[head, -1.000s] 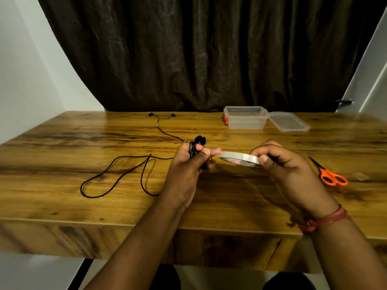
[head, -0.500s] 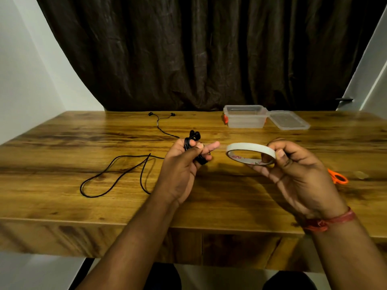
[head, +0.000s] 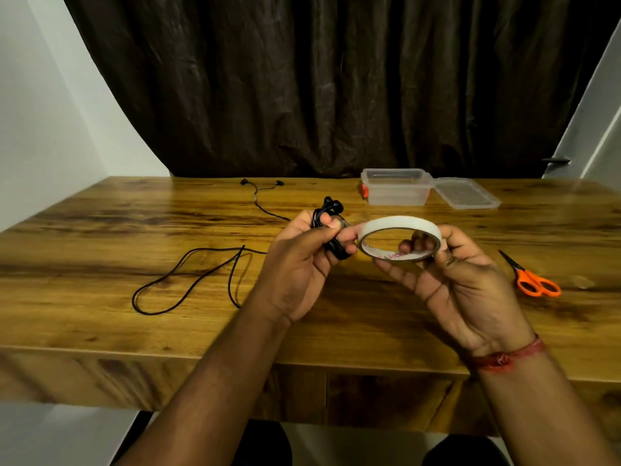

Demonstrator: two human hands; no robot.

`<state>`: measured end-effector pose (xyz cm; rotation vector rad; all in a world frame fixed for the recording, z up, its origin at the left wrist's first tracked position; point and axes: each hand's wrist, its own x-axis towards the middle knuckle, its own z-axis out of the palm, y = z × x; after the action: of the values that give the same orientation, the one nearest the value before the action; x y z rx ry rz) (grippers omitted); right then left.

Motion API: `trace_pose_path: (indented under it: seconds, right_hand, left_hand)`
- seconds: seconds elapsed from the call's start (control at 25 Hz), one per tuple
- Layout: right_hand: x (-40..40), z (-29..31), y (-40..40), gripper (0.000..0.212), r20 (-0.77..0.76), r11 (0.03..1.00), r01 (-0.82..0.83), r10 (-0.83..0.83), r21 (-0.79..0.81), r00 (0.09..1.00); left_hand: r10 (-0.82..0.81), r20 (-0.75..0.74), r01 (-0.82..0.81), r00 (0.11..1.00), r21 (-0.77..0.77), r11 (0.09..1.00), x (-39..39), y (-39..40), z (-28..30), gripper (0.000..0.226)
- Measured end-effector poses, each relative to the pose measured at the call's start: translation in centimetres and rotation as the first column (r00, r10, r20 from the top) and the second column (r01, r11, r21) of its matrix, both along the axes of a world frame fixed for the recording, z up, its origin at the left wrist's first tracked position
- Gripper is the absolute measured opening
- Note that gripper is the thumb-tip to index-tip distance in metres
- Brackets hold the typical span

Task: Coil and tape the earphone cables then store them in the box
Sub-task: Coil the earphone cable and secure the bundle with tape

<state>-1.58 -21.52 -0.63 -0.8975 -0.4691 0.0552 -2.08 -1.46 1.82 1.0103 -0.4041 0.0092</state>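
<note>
Dim, warm light falls from above onto the table point(head: 100, 264); the curtain point(head: 319, 79) at 12 o'clock is nearly black. Soft shadows lie under the hands. Wide-angle bending curves the edges; the near table edge is blurred.

No legible text; red print on inner core of tape roll point(head: 396, 254) too blurred to read.

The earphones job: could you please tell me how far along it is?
Done: one cable is coiled, gripped in the left hand. In hand: the right hand holds the tape roll beside that coil; I can't tell whether any tape is on it yet. Left: cutting with the scissors, coiling the second earphone loose on the table, and filling the open box.
</note>
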Motion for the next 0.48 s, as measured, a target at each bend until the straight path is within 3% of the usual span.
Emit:
trace_pose_path:
  seconds: [0.2, 0.48]
  right_hand:
    - [0.1, -0.2, 0.4, 0.023, -0.104, 1.0, 0.026, -0.026, -0.005, 0.994]
    - [0.1, -0.2, 0.6, 0.036, -0.138, 1.0, 0.026, -0.025, 0.008, 0.99]
  left_hand:
    - [0.046, 0.032, -0.049, 0.998, 0.082, 0.995, -0.2, 0.1, 0.3, 0.013]
    - [0.087, 0.004, -0.087, 0.996, 0.112, 0.99, -0.7, -0.4, 1.4, 0.018]
